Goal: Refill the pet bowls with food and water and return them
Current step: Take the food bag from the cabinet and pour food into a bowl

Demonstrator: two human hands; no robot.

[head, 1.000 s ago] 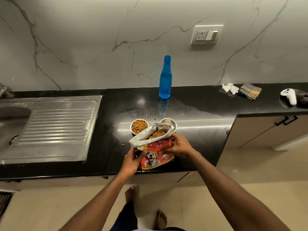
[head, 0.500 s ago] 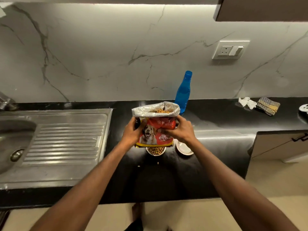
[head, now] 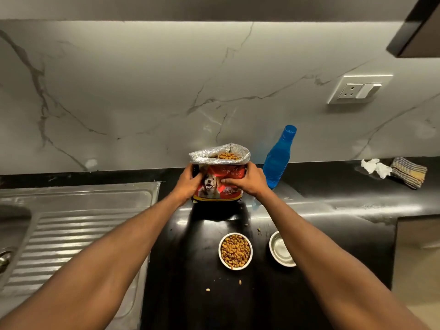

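A red pet food bag (head: pixel 220 179) with a dog picture and a rolled silver top stands upright at the back of the black counter (head: pixel 345 201), open and showing kibble. My left hand (head: pixel 188 183) grips its left side and my right hand (head: pixel 247 181) grips its right side. Nearer to me, a white bowl (head: pixel 235 250) is full of kibble. To its right sits a steel bowl (head: pixel 281 248), partly hidden by my right forearm. A blue water bottle (head: pixel 279 158) stands against the wall, just right of the bag.
A steel sink with a ridged drainboard (head: pixel 78 222) fills the left. Loose kibble pieces (head: pixel 208 289) lie on the counter near the bowls. A crumpled white tissue (head: pixel 376 166) and a checked cloth (head: pixel 409 171) lie at the far right. A wall socket (head: pixel 359 90) is above.
Both hands carried the bag from the counter's front edge, over the bowls, to the back by the wall. The bowls now lie uncovered, nearer to me than the bag.
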